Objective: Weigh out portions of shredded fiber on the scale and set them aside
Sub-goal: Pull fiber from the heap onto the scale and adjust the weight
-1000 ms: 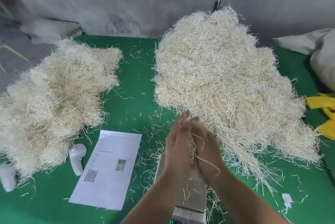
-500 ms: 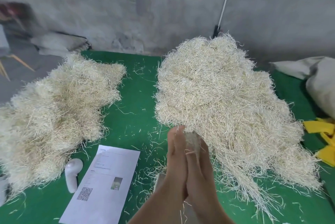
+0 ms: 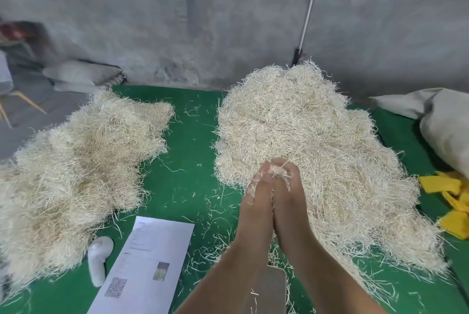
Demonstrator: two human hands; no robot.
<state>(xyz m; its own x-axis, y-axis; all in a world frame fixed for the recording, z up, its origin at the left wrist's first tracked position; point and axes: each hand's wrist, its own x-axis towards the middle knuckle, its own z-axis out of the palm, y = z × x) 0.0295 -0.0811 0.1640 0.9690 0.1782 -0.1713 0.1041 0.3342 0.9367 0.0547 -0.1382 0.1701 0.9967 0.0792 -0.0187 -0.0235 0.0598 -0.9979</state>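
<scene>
- Left hand (image 3: 256, 202) and right hand (image 3: 289, 199): raised side by side over the table (image 3: 193, 161), palms pressed together, fingers pointing away from the person.
- Grip: both hands together are grasping a small wad of fiber (image 3: 278, 171), which shows at the fingertips; a few loose strands stick out along the left hand's outer edge and hang from the right fingertips.
- Scale (image 3: 275, 288): its grey metal plate lies below and between the forearms, close to the near edge of the table; only part of it is visible, with stray strands beside it.
- Large heap of fiber (image 3: 317, 148): spread over the right half of the green table, directly behind and beside the hands.
- Second heap of fiber (image 3: 76, 174): covers the left side of the table, well apart from the first, with bare green cloth between them.
- Printed sheet (image 3: 149, 260): lies flat near the left heap, bearing a square code and a small picture.
- White handheld device (image 3: 97, 263): rests just left of the sheet.
- Yellow cloth pieces (image 3: 451, 202): at the far right edge.
</scene>
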